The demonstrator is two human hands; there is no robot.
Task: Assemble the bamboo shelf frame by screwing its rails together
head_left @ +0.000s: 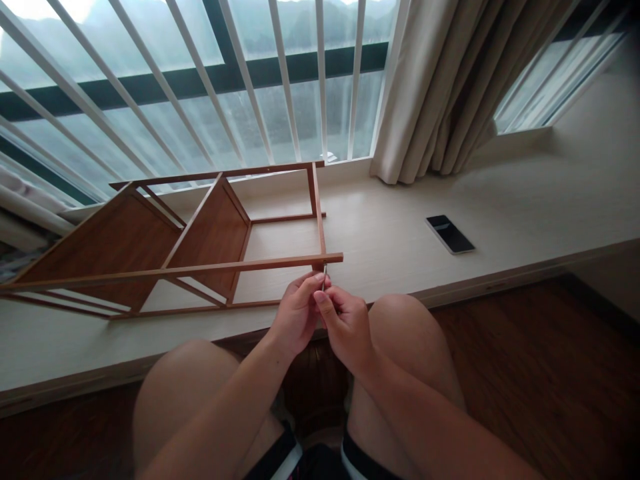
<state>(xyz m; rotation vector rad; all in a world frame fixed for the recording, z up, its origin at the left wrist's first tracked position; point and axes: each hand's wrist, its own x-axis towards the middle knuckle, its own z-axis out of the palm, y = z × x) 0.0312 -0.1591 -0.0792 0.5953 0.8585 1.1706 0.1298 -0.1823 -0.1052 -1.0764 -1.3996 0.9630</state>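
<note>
A brown wooden shelf rack lies on its side, its frame end close to my fingers. A thin metal rod, perhaps a hex key or a screw, points up to the end of the near rail. My left hand is closed, thumb and fingers pinching around the rod just below that rail. Pressed against it, my right hand is closed too, with its thumb and fingers together at the rod's lower part. Fingers hide most of the rod, so its full shape cannot be made out.
The rack rests on a pale window ledge. A phone lies farther right on it. Behind stand white window bars and a beige curtain. My knees are against the ledge's front edge, above a dark wood floor.
</note>
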